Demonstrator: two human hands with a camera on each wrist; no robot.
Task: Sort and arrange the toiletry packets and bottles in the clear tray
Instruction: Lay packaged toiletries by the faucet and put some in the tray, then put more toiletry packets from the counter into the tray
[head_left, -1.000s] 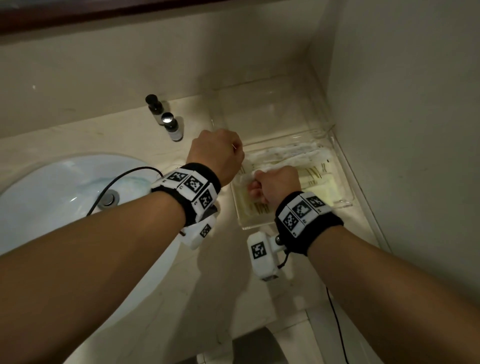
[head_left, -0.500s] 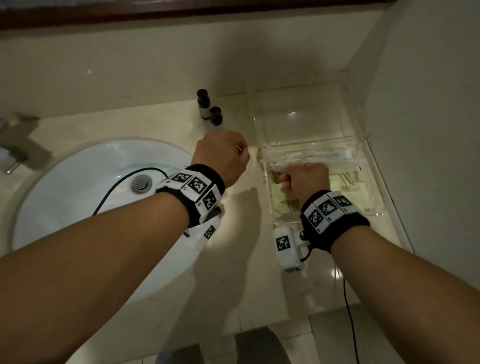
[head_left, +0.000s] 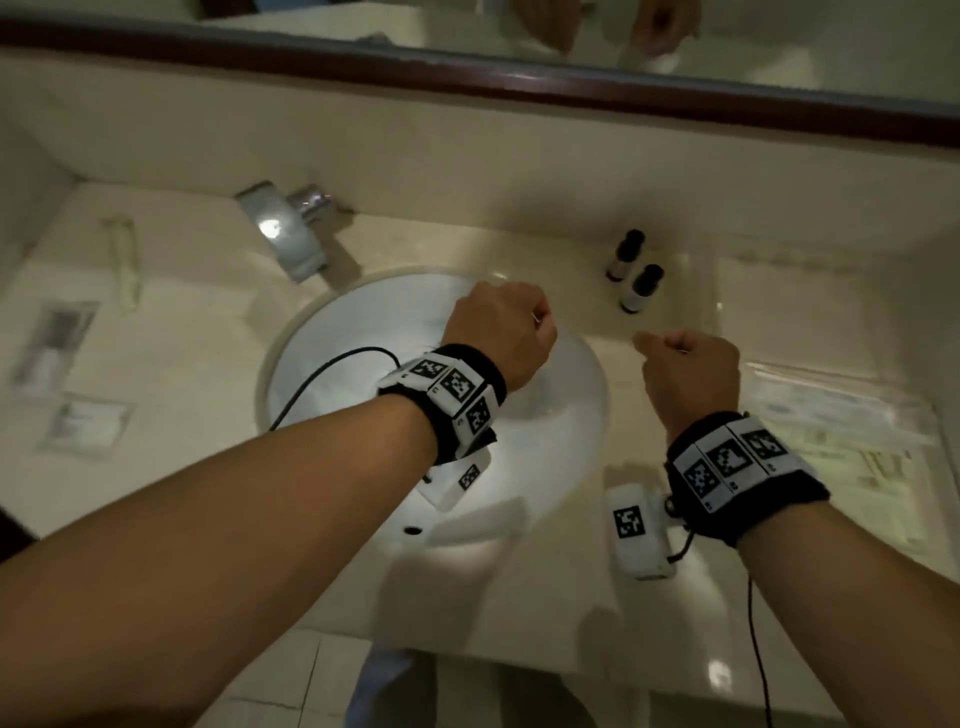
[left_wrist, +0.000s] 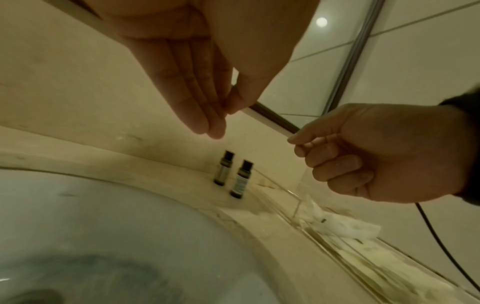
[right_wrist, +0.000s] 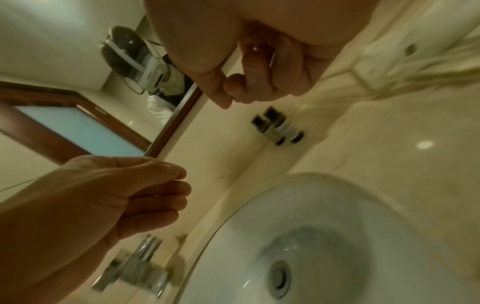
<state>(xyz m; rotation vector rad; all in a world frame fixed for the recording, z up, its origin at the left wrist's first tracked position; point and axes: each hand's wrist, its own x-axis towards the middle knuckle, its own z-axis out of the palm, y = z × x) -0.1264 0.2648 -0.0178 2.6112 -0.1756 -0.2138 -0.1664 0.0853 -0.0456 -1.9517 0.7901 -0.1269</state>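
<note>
The clear tray (head_left: 810, 301) stands at the right end of the counter. White and yellowish packets (head_left: 841, 421) lie in its near compartment, and the far compartment looks bare. Two small dark-capped bottles (head_left: 641, 288) stand upright on the counter just left of the tray. My left hand (head_left: 498, 332) hovers over the sink; the left wrist view shows its fingers (left_wrist: 207, 115) nearly straight and holding nothing. My right hand (head_left: 680, 358) hangs above the counter between sink and tray, with its fingers (right_wrist: 249, 86) curled in and nothing in them.
A white sink (head_left: 363, 332) with a chrome faucet (head_left: 291, 234) fills the middle of the counter. Left of it lie a pale tube (head_left: 124, 265) and two flat packets (head_left: 52, 343) (head_left: 85, 428). A mirror runs along the back wall and a wall closes the right side.
My right hand has come out of the tray, leaving the packets there, and moved left. My left hand has moved from beside the tray to over the sink. The view has swung left.
</note>
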